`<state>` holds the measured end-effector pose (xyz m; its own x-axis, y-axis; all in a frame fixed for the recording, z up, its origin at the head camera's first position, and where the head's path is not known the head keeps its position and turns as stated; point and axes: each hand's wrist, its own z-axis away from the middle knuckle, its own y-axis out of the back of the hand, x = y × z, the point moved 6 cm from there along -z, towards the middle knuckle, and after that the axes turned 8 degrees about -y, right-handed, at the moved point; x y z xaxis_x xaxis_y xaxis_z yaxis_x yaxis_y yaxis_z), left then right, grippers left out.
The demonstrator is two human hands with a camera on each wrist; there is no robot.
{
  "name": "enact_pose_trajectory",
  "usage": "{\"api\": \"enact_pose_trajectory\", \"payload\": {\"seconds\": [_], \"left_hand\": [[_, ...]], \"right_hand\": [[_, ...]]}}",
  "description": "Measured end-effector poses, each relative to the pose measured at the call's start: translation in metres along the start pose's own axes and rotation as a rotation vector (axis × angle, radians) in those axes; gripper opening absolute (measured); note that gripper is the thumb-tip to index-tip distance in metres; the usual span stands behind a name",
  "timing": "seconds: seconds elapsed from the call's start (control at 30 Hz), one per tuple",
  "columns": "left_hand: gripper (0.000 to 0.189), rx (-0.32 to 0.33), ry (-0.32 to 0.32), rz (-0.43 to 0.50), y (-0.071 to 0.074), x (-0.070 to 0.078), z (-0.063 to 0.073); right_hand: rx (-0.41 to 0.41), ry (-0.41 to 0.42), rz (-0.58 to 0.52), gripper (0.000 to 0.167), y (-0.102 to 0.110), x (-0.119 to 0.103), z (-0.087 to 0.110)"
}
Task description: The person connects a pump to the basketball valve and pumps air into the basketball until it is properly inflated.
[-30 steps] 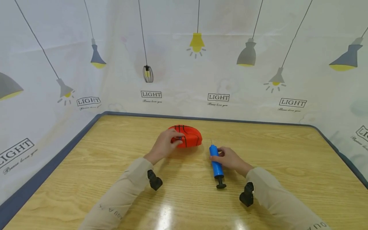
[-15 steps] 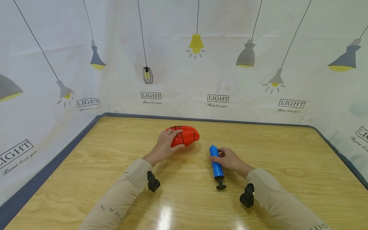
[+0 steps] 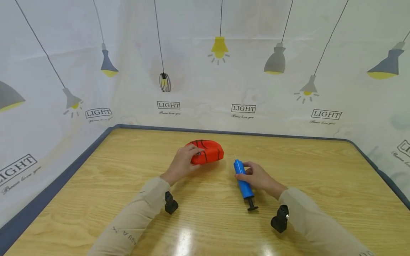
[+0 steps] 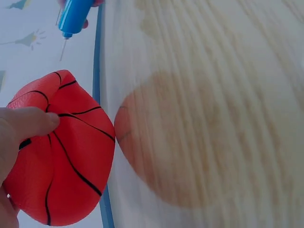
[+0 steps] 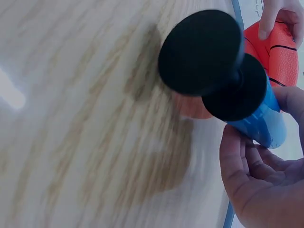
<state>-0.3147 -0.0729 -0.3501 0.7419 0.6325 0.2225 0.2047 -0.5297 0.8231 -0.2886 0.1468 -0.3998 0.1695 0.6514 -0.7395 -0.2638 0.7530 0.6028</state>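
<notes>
A soft, partly collapsed red ball (image 3: 209,152) with black basketball lines is gripped at its left side by my left hand (image 3: 182,163). In the left wrist view the thumb presses into the creased skin of the ball (image 4: 71,156). My right hand (image 3: 258,177) holds a blue hand pump (image 3: 243,179) round its barrel, thumb on one side and fingers on the other. The pump's thin needle (image 4: 63,50) points away from me, a short gap right of the ball. Its black handle (image 5: 202,52) is pushed in close to the barrel's end and faces me.
The wood-grain table (image 3: 205,220) has a dark blue edge strip (image 3: 198,131) at the back and sides. Behind it hangs a pale cloth backdrop (image 3: 198,81) printed with lamps. A small black camera (image 3: 171,202) sits on the left wrist, another camera (image 3: 280,218) on the right.
My left hand has shifted and turned its hold on the ball, which tipped and came partly back. The pump has tilted, its handle end swinging right with my right hand.
</notes>
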Motion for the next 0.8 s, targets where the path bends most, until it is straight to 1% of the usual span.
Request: {"api": "enact_pose_trajectory", "payload": {"seconds": [0.1,0.2,0.33,0.5,0.57,0.67,0.8], "left_hand": [[0.041,0.014,-0.020,-0.063,-0.001,0.002,-0.001],[0.038,0.055,-0.039,-0.097,0.001,0.003,-0.003],[0.035,0.118,-0.066,-0.108,0.004,0.007,-0.005],[0.035,0.152,-0.103,-0.131,0.004,0.011,-0.007],[0.034,0.168,-0.130,-0.126,0.004,0.014,-0.008],[0.033,0.191,-0.187,-0.122,0.006,0.021,-0.010],[0.035,0.201,-0.243,-0.143,0.007,0.029,-0.011]], "right_hand": [[-0.002,0.013,-0.014,0.059,0.002,-0.001,0.003],[-0.011,0.012,-0.023,0.058,0.004,-0.002,0.005],[-0.027,-0.001,-0.035,0.058,0.005,-0.003,0.009],[-0.026,0.017,-0.042,0.056,0.007,-0.005,0.013],[-0.035,0.034,-0.058,0.054,0.007,-0.006,0.015],[-0.056,0.047,-0.087,0.055,0.007,-0.009,0.019],[-0.059,0.056,-0.076,0.062,0.008,-0.011,0.025]]}}
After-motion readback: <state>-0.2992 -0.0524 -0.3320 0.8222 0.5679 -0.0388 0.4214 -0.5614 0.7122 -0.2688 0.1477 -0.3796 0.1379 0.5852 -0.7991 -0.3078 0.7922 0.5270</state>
